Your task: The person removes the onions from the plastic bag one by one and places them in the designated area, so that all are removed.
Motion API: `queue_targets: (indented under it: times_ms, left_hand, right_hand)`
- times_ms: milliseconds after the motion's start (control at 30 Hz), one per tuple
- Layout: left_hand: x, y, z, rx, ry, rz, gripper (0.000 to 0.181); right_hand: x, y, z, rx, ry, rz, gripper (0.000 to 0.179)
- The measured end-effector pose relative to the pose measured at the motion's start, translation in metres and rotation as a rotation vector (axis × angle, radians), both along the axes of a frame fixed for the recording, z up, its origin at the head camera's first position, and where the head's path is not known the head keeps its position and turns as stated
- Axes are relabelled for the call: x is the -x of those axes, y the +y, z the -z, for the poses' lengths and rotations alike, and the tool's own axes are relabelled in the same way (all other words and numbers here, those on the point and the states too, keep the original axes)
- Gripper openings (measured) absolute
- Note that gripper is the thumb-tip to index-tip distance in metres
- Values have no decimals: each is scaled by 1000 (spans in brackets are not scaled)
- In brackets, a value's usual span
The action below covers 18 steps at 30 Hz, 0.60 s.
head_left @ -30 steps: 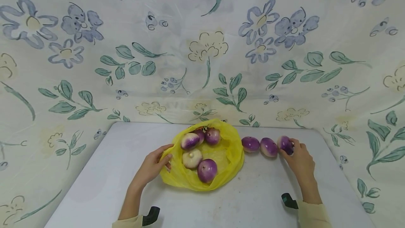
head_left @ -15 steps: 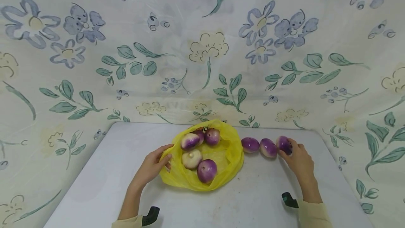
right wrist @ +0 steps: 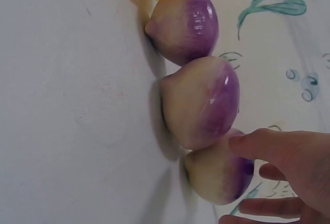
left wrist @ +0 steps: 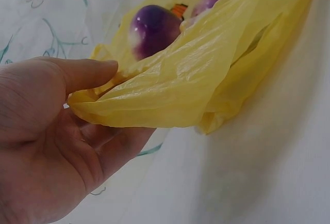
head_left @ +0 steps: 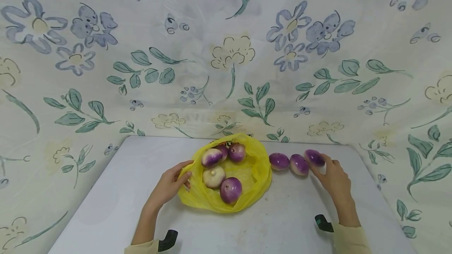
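Observation:
A yellow plastic bag [head_left: 257, 185] stands with its mouth wide, several purple-and-white turnips inside, such as a front turnip [head_left: 231, 190]. My left hand [head_left: 169, 183] pinches the bag's left rim, thumb inside and fingers outside. Right of the bag, three turnips form a row: the nearest turnip [head_left: 279, 161], the middle turnip [head_left: 299, 164] and the far-right turnip [head_left: 314, 158]. My right hand [head_left: 335, 179] is at the far-right one. In the right wrist view its thumb [right wrist: 252, 144] overlaps that turnip, while the other fingers spread loosely apart from it.
Everything stands on a white table [head_left: 282, 222] with small dark specks. Behind it hangs a floral cloth [head_left: 197, 89], close to the table's back edge. Black wrist mounts [head_left: 168, 240] jut from both sleeves.
The far-right turnip has turned and shifted slightly left and back, and the right hand's fingers have loosened from it. The left hand keeps its hold on the bag.

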<state>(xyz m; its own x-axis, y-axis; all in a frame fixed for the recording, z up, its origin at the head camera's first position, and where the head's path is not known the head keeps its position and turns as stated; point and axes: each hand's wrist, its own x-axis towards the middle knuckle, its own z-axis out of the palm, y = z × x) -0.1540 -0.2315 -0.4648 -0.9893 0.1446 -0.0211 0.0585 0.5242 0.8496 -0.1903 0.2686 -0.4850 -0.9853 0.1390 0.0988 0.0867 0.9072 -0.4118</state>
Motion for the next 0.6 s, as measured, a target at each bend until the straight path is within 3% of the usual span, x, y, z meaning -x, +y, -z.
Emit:
queue_targets:
  times_ms: [267,600]
  left_hand:
    - [0,0,0,0,0,-1,43]
    - [0,0,0,-3,-7,-5,43]
  right_hand:
    - [2,0,-2,-11,-51,-13,67]
    - [2,-3,-6,-14,-33,-14,67]
